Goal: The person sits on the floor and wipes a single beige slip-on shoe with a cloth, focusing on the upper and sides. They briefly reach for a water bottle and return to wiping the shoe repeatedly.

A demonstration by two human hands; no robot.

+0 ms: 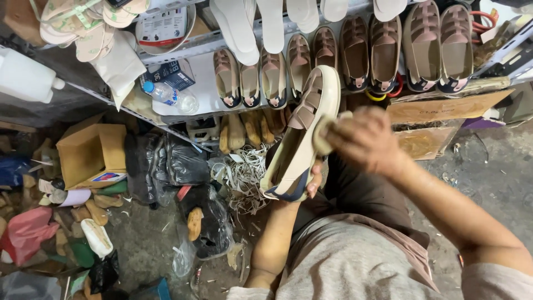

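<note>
- Sandal held up over the lap, in front of the shelf; cream sole, brown woven straps, dark navy trim at the heel.
- Long axis runs diagonally: toe up and to the right, near the shelf edge; heel down and to the left. Sole edge faces the right side of the view, open upper faces left.
- Left hand grips the sandal from beneath at the heel end; fingers wrap around the lower sole edge.
- Right hand clenched around a small pale pad, pressed against the sole rim about midway along the sandal.
- Count, held: one sandal, one pad.
- Count, metal shelf: ten matching sandals stand in a row, toes up, smaller at left and larger at right.
- Above the row: about six white insoles hang down; exact number cut off by the frame edge.
- One plastic water bottle lies on the shelf, left of the row.
- One open cardboard box on the floor at left, among loose scraps and bags.
- Tangle of pale trimmings lies just left of the held sandal, on the floor.
</note>
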